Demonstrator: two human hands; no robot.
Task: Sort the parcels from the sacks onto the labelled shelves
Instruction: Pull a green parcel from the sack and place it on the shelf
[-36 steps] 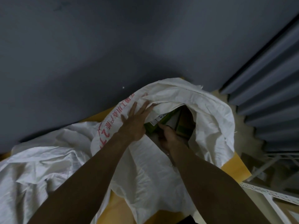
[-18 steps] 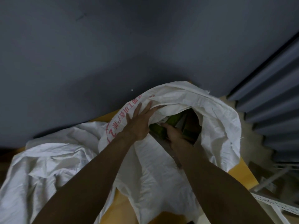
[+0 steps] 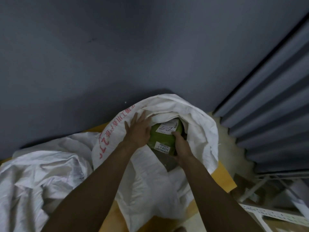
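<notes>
Lower white label (image 3: 163, 148) on green parcel (image 3: 160, 139): printed "3 4311", the line under it too small to read. Upper white label (image 3: 168, 128) on the same parcel: large handwritten marks, not legible, fine print blurred. White sack (image 3: 202, 131): red printed characters (image 3: 111, 131) down the outside, ending in what looks like "27".

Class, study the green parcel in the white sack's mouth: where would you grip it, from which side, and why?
Grip the green parcel by its right and left edges, reaching down through the mouth of the sack. Its bulging labelled face points up, giving purchase only at the sides; the right hand grips the right edge.
</notes>
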